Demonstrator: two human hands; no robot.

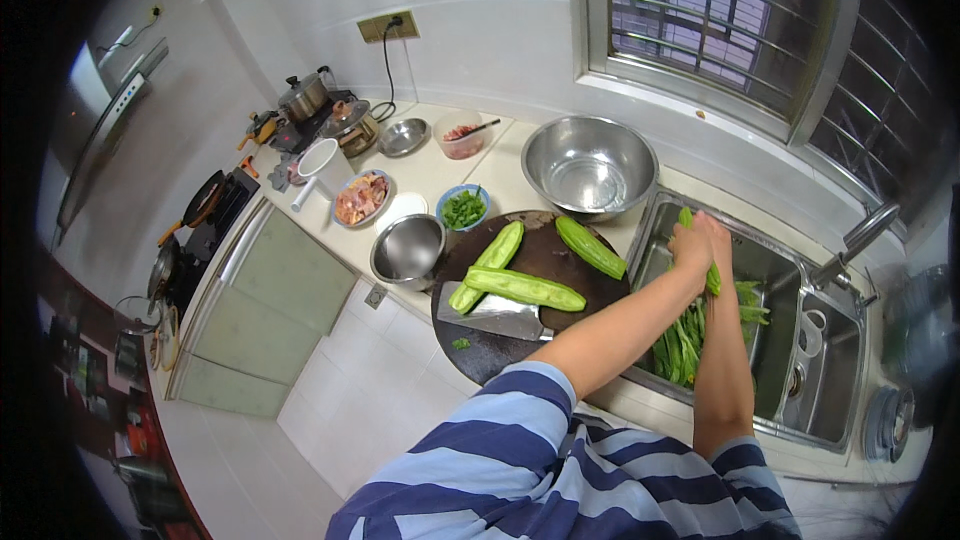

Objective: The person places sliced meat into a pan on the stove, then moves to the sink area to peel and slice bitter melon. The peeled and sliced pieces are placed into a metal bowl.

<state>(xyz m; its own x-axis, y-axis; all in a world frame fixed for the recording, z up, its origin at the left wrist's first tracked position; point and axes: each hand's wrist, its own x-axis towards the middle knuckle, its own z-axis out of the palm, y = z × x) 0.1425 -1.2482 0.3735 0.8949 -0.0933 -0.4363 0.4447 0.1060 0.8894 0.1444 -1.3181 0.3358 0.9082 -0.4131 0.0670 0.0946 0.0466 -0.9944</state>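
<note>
Over the left basin of the steel sink (780,330), my left hand (691,244) and my right hand (716,229) are close together around a long green gourd piece (713,279). Its ends show above and below my fingers. Leafy greens (679,349) lie in the basin under my forearms. On the round dark chopping board (487,356) to the left, a peeled gourd piece (525,288) lies across another one (506,244), partly over the blade of a cleaver (491,316). A further gourd piece (591,247) rests near the board's right edge.
A large steel bowl (590,165) stands behind the board. Left of the board are a smaller steel bowl (409,249), a bowl of chopped greens (463,208) and a plate of raw meat (361,199). The faucet (855,244) rises at the sink's right. A stove (217,217) stands far left.
</note>
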